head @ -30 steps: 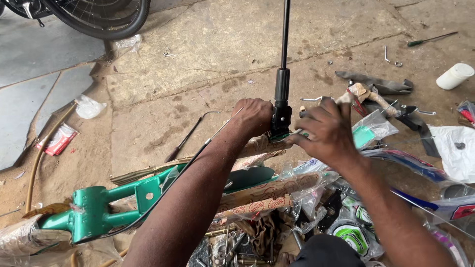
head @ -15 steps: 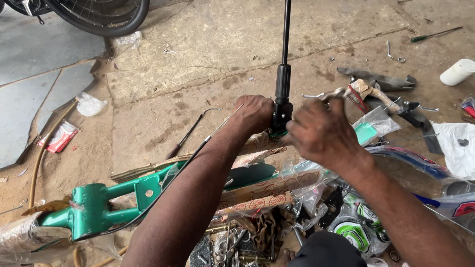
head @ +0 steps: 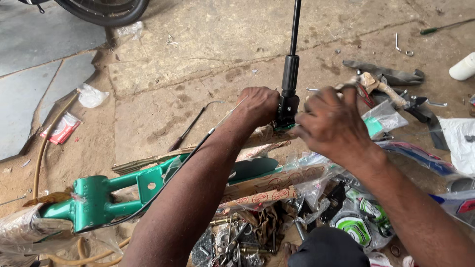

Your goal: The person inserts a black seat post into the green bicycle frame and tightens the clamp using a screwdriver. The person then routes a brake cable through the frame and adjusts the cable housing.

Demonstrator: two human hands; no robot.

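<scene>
Black tyre [head: 106, 10] top left; white bottle [head: 464, 66] right; screwdriver [head: 445, 26] beyond.

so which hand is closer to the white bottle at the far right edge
Right. The right hand is just right of the black post, on the white bottle's side; the left hand grips at the post's left, farther away.

surface: dusty concrete floor [head: 222, 44] | lying on it: green bike frame [head: 114, 195], partly paper-wrapped | screwdriver [head: 445, 25] | white bottle [head: 464, 66] | red packet [head: 62, 128] | crumpled plastic bag [head: 92, 95] | bicycle tyre [head: 106, 9] standing at the top edge
</scene>
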